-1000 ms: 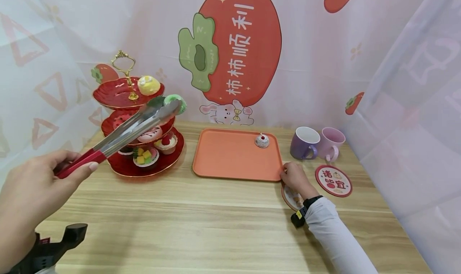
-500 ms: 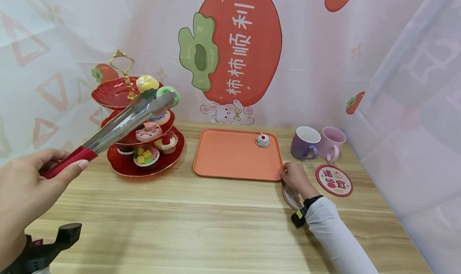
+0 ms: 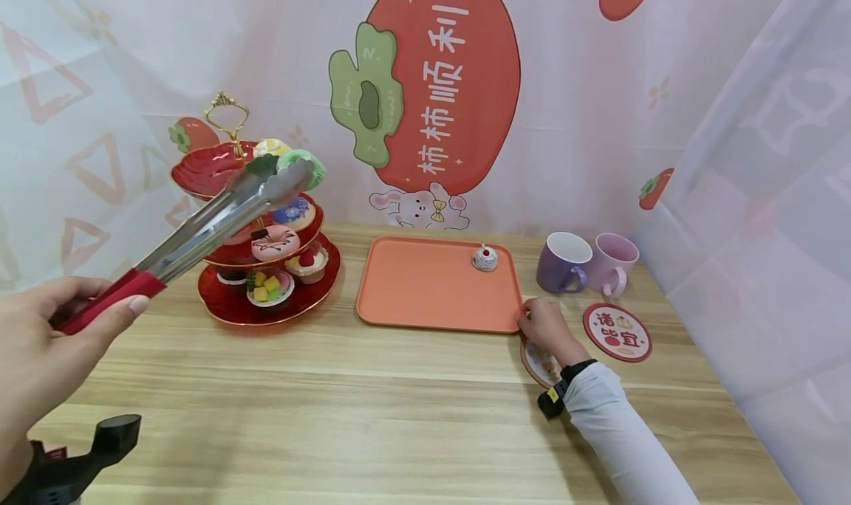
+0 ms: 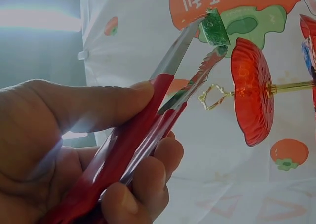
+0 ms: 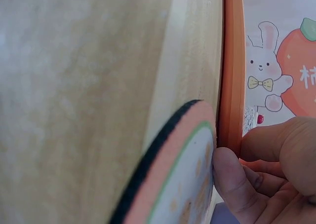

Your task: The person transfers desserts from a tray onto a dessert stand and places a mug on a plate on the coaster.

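My left hand (image 3: 56,350) grips red-handled metal tongs (image 3: 216,228), thumb on one arm and fingers round the other. Between the tong tips sits a light green pastry-like piece (image 3: 307,167); its exact kind is hard to tell. In the head view it overlaps the top tier of a red three-tier dessert stand (image 3: 206,169) and partly covers a yellow cake (image 3: 269,148). My right hand (image 3: 549,331) pinches the near right corner of an orange tray (image 3: 432,283) with thumb and fingers, as the right wrist view confirms. A small white cake with a cherry (image 3: 484,258) is on the tray.
The stand's lower tiers carry a pink pastry (image 3: 275,244), a fruit tart (image 3: 270,289) and other cakes. Right of the tray are a purple mug (image 3: 562,263), a pink mug (image 3: 613,264) and a round coaster (image 3: 617,333). Another coaster (image 3: 540,362) lies under the right wrist.
My left hand has shifted left, bringing the tongs and green piece left and slightly up, over the yellow cake in view. The right hand and tray have stayed put.
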`<action>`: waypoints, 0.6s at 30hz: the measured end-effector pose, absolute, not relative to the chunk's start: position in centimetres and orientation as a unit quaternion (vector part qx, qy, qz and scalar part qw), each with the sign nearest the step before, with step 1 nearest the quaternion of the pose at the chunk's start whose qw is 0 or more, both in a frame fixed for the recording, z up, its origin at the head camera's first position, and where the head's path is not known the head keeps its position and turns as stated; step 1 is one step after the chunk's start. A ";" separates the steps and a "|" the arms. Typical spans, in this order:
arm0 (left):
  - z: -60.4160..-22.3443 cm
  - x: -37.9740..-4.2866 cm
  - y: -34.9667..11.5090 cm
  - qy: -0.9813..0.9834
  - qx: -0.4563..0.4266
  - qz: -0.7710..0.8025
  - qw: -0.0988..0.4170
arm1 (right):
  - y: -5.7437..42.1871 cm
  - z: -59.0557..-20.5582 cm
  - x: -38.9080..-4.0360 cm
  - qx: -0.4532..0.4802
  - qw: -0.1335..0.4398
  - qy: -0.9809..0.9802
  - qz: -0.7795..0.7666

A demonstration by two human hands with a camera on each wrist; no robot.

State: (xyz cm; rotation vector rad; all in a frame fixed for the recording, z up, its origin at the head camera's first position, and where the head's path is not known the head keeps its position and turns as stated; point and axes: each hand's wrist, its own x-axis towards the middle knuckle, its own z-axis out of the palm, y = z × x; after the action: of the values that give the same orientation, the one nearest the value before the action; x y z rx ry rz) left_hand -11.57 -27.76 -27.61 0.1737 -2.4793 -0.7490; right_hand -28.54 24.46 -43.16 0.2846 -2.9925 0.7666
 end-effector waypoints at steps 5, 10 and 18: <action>-27.6 -11.6 -28.2 -0.901 0.079 -0.312 0.292 | 24.5 -43.1 -28.6 0.091 0.016 -0.963 0.253; -27.4 -11.8 -28.3 -0.893 0.095 -0.302 0.318 | 24.5 -43.0 -28.5 0.088 0.011 -0.963 0.256; -30.0 -12.4 -31.9 -0.879 0.138 -0.273 0.366 | 24.5 -43.0 -28.6 0.087 0.010 -0.962 0.258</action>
State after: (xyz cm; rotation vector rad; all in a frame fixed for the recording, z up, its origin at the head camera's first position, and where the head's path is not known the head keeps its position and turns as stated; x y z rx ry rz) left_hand -12.42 -31.93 -29.98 0.3546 -2.2598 -0.7024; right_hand -28.56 24.52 -42.96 0.2706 -3.0050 0.8044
